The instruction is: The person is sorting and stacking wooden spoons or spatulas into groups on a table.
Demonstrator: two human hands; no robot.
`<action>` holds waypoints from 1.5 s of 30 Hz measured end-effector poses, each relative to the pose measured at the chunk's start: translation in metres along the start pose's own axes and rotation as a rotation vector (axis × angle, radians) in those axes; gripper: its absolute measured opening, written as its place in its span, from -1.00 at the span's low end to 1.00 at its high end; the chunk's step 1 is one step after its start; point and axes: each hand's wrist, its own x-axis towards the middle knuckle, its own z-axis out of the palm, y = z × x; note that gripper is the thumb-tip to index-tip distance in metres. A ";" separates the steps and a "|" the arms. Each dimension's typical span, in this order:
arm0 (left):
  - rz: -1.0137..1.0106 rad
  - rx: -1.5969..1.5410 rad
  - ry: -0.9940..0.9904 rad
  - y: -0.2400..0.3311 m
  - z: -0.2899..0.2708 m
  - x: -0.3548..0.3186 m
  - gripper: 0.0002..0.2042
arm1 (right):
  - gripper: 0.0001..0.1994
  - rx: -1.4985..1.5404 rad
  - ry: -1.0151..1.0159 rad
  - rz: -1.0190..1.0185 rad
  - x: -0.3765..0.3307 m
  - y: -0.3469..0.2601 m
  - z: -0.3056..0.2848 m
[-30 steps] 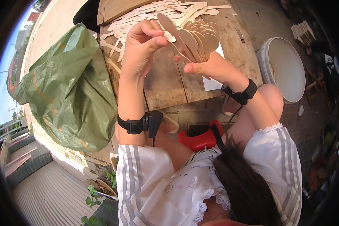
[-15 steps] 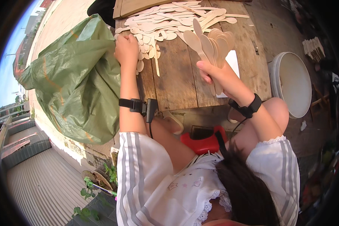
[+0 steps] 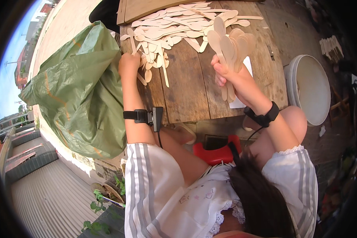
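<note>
A bunch of flat wooden spoons (image 3: 230, 43) is fanned upright in my right hand (image 3: 224, 75), which grips their handles above the wooden table (image 3: 186, 95). My left hand (image 3: 129, 65) rests at the table's left edge, at the near end of a loose pile of wooden spoons (image 3: 174, 29). Its fingers are curled around one wooden spoon (image 3: 131, 37), whose bowl points away from me. Both wrists wear black bands.
A big green plastic bag (image 3: 79, 91) stands open left of the table. A round white tub (image 3: 311, 89) sits to the right. A white paper (image 3: 242, 103) lies on the table under my right hand. A red object (image 3: 216, 152) lies below the table, and a wooden board (image 3: 146, 8) lies behind the pile.
My left hand has left the bunch and gone left and down to the pile on the table. My right hand still holds the fanned bunch, now farther right.
</note>
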 end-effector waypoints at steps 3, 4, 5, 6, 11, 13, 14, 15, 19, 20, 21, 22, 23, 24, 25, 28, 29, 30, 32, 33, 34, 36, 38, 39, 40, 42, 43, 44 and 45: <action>0.061 -0.180 -0.128 0.010 -0.022 -0.015 -0.64 | -0.79 0.067 0.074 -0.060 0.002 0.003 -0.010; 0.080 -0.381 -0.126 0.010 -0.030 -0.024 -0.69 | -0.79 0.138 0.070 -0.066 0.002 0.001 -0.009; 0.107 -0.586 -0.134 0.020 -0.036 -0.037 -0.72 | -0.79 0.205 0.078 -0.072 0.001 0.000 -0.013; 0.137 -0.733 -0.239 0.032 -0.042 -0.049 -0.79 | -0.79 0.206 0.088 -0.077 0.001 -0.001 -0.017; 0.537 -1.072 -1.041 0.093 -0.057 -0.120 -0.78 | -0.65 0.182 0.141 -0.075 -0.002 -0.011 -0.008; 0.526 -1.097 -1.260 0.117 -0.041 -0.148 -0.78 | -0.63 0.186 0.181 -0.115 -0.002 -0.012 -0.005; 0.524 -1.097 -1.259 0.122 -0.034 -0.155 -0.78 | -0.61 0.190 0.216 -0.147 -0.003 -0.011 -0.004; 0.483 -1.165 -1.277 0.125 -0.027 -0.160 -0.79 | -0.61 0.191 0.215 -0.144 -0.002 -0.010 -0.005; 0.531 -1.121 -1.300 0.130 -0.025 -0.161 -0.77 | -0.69 -0.011 0.226 -0.134 -0.002 -0.014 -0.014; 0.529 -1.122 -1.301 0.129 -0.023 -0.161 -0.77 | -0.73 -0.027 0.232 -0.080 -0.001 -0.014 -0.015; 0.566 -0.951 -1.275 0.129 -0.021 -0.160 -0.75 | -0.73 -0.026 0.232 -0.078 -0.001 -0.013 -0.016; 0.597 -0.780 -1.241 0.127 -0.021 -0.160 -0.73 | -0.75 0.064 0.204 -0.073 0.001 -0.012 -0.016; 0.593 -0.781 -1.239 0.125 -0.018 -0.157 -0.73 | -0.76 0.154 0.176 -0.068 0.002 -0.011 -0.016; 0.599 -0.843 -1.169 0.122 -0.015 -0.151 -0.73 | -0.76 0.155 0.173 -0.067 0.003 -0.011 -0.016; 0.607 -0.904 -1.100 0.120 -0.014 -0.143 -0.72 | -0.73 0.163 0.203 -0.075 0.005 -0.013 -0.016; 0.330 -0.964 -0.545 0.112 -0.010 -0.104 -0.74 | -0.70 0.225 0.223 -0.061 0.005 -0.016 -0.020; 0.399 -0.746 -0.179 0.101 0.002 -0.088 -0.78 | -0.70 0.280 0.215 -0.038 0.005 -0.016 -0.021; 0.502 -0.422 0.116 0.098 0.010 -0.080 -0.76 | -0.70 0.276 0.229 -0.039 0.003 -0.015 -0.025; 0.662 -0.200 0.373 0.081 0.026 -0.050 -0.74 | -0.72 0.429 0.168 -0.005 0.006 -0.013 -0.020; 0.809 0.035 0.621 0.070 0.034 -0.039 -0.71 | -0.72 0.432 0.161 -0.006 0.008 -0.010 -0.017; 0.773 0.080 0.559 0.069 0.036 -0.039 -0.69 | -0.72 0.428 0.128 -0.007 0.008 -0.007 -0.019; 0.791 0.010 0.518 0.069 0.041 -0.035 -0.71 | -0.72 0.404 0.099 -0.013 0.006 -0.009 -0.020; 0.778 -0.065 0.420 0.075 0.036 -0.041 -0.81 | -0.72 0.393 0.105 -0.017 0.004 -0.009 -0.023; 0.781 -0.065 0.416 0.078 0.034 -0.043 -0.81 | -0.72 0.379 0.101 -0.019 0.004 -0.008 -0.024; 0.785 -0.052 0.436 0.079 0.031 -0.045 -0.85 | -0.72 0.380 0.101 -0.018 0.004 -0.010 -0.024; 0.788 -0.037 0.457 0.079 0.023 -0.048 -0.90 | -0.71 0.285 0.101 -0.010 0.004 -0.013 -0.025; 0.812 -0.022 0.472 0.080 0.018 -0.050 -0.92 | -0.71 0.285 0.104 -0.009 0.004 -0.018 -0.026; 0.835 -0.006 0.488 0.080 0.013 -0.051 -0.94 | -0.71 0.093 0.149 -0.013 0.003 -0.026 -0.025; 0.836 -0.007 0.486 0.081 0.007 -0.052 -0.94 | -0.70 -0.100 0.192 -0.018 0.002 -0.032 -0.025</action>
